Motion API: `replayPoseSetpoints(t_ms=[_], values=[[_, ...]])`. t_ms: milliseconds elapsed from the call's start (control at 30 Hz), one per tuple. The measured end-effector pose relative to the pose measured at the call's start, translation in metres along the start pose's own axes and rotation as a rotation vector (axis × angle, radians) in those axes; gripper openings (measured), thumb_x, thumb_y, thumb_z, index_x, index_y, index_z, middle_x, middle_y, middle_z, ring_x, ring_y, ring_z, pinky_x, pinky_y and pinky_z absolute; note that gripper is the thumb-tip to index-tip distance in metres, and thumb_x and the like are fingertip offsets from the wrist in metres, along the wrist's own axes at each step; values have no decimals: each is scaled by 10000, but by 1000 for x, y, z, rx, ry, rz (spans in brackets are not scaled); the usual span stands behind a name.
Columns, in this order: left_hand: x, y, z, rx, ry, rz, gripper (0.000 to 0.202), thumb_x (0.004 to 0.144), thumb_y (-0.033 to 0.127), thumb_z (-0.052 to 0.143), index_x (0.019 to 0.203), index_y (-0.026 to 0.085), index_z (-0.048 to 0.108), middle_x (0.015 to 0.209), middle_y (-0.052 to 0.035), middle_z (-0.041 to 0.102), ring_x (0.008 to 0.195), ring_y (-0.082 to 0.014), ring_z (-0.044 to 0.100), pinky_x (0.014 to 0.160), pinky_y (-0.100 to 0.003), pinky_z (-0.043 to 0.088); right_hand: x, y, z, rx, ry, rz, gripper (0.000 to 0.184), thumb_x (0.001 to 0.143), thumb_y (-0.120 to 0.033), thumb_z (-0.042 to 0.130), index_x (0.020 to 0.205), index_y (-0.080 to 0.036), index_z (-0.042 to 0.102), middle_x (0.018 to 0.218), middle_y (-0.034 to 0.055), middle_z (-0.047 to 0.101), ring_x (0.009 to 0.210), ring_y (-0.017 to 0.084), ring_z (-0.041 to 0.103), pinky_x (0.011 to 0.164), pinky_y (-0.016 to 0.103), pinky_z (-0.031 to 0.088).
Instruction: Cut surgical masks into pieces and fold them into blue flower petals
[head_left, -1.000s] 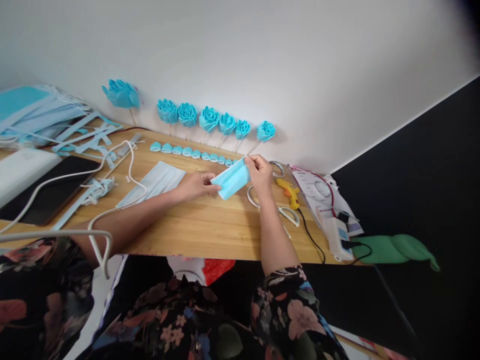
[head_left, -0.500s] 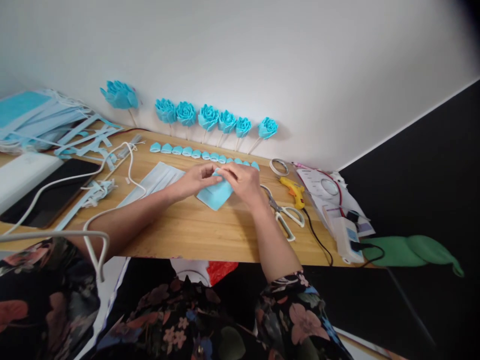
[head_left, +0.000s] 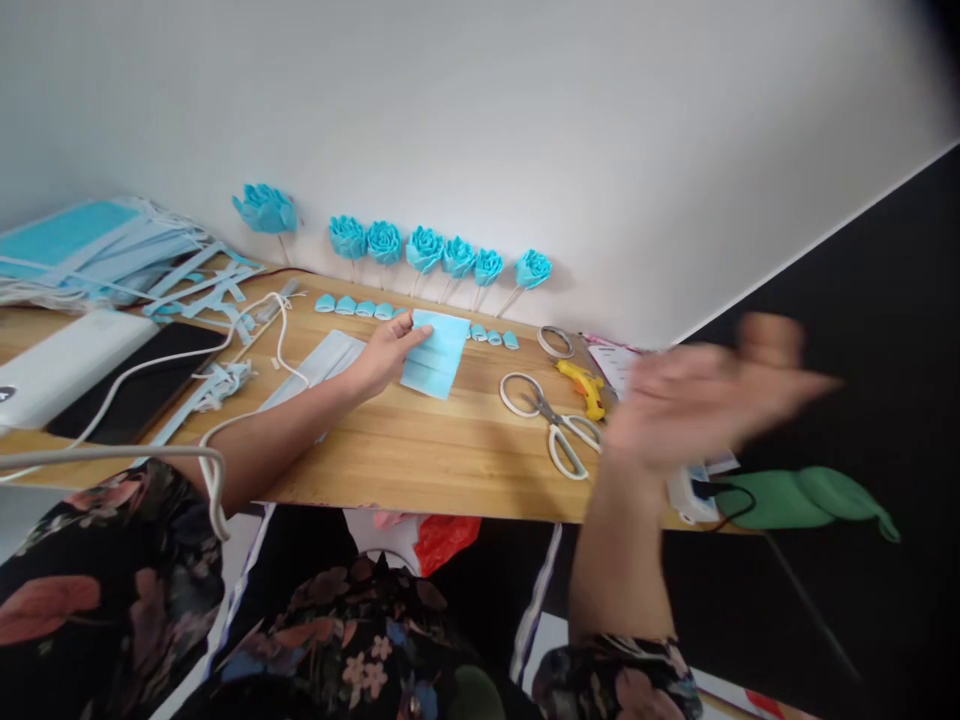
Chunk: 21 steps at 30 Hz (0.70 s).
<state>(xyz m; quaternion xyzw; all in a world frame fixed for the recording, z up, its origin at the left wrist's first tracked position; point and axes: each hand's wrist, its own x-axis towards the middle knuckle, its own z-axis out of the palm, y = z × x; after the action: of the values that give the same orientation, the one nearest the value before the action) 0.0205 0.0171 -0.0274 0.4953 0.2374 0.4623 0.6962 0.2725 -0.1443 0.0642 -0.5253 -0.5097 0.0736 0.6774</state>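
Observation:
My left hand [head_left: 386,352] pinches the left edge of a light blue face mask piece [head_left: 435,353] and holds it down on the wooden table [head_left: 420,450]. My right hand [head_left: 705,395] is raised off the table to the right, blurred by motion, above the white scissors [head_left: 551,420] and the yellow glue gun [head_left: 583,385]. Its fingers are smeared, so I cannot tell whether they are closed. Behind the mask piece lies a row of small blue folded petals [head_left: 356,307]. Blue mask roses on sticks [head_left: 424,248] lean against the white wall.
A white mask [head_left: 319,365] lies left of my left hand. Further left are cut mask strips [head_left: 202,290], a white cable [head_left: 274,335], a dark phone [head_left: 135,385], a white power bank [head_left: 64,360] and stacked masks [head_left: 82,240]. A tape ring [head_left: 555,342], papers and a green cloth [head_left: 802,497] sit right.
My right hand let go of the mask piece and swung up and to the right. My left hand now holds the piece alone, flat on the table.

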Motion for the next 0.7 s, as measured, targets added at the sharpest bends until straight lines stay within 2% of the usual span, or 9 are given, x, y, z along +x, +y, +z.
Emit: replayPoseSetpoints(t_ms=[33,67,133,233,333,400,533,633,700], values=[[-1,0,0,3,1,3,333,746,401,806,892,149,645,789,-2,672,719,-141,604,707,-271,496,-3,8,25,76,80,15,579,908,-780,277,1215,-395,581,732,10,613,634,181,609,548,333,495],[-1,0,0,7,2,4,339,739,404,811,887,148,645,784,1,669,716,-139,603,702,-268,494,-5,18,52,105,8,101,542,886,-752,414,1207,-353,592,788,13,641,668,168,618,575,318,511],[-1,0,0,15,1,2,354,729,412,819,893,152,643,784,4,667,709,-138,601,684,-265,487,-9,38,101,109,-278,310,590,801,-719,584,1205,-290,603,899,29,689,787,175,653,618,294,535],[-1,-1,-1,15,-13,2,372,720,429,824,890,155,638,794,2,673,696,-135,592,672,-265,478,-11,62,143,83,-495,419,554,732,-661,685,1095,-244,643,886,18,674,806,166,625,634,274,515],[1,-3,-3,23,-7,9,371,726,439,818,892,155,647,815,-5,683,721,-138,603,698,-266,477,-9,74,153,-7,-492,341,398,741,-591,697,833,-207,646,681,-31,558,654,121,504,585,251,424],[2,-5,-3,47,6,-5,375,736,440,808,935,153,671,873,-22,706,780,-156,631,740,-278,487,-7,78,155,-59,-467,274,357,766,-554,679,764,-201,629,630,-45,496,612,107,436,569,249,374],[3,-8,-5,75,11,-93,400,723,457,804,950,142,709,916,-57,740,813,-193,663,763,-320,515,-7,80,161,-38,-456,269,365,758,-563,677,811,-206,618,670,-36,529,620,115,465,576,252,400],[4,-7,-7,30,72,-36,391,712,460,814,917,145,707,886,-48,743,796,-189,673,770,-325,525,-11,81,164,51,-439,411,461,742,-633,646,941,-221,596,770,-8,604,684,145,562,609,268,481],[6,-4,-8,-10,111,18,386,716,467,812,894,145,693,854,-39,735,786,-183,675,774,-323,528,-16,83,163,72,-496,484,475,749,-649,619,958,-223,584,818,8,629,716,157,593,629,277,504]])
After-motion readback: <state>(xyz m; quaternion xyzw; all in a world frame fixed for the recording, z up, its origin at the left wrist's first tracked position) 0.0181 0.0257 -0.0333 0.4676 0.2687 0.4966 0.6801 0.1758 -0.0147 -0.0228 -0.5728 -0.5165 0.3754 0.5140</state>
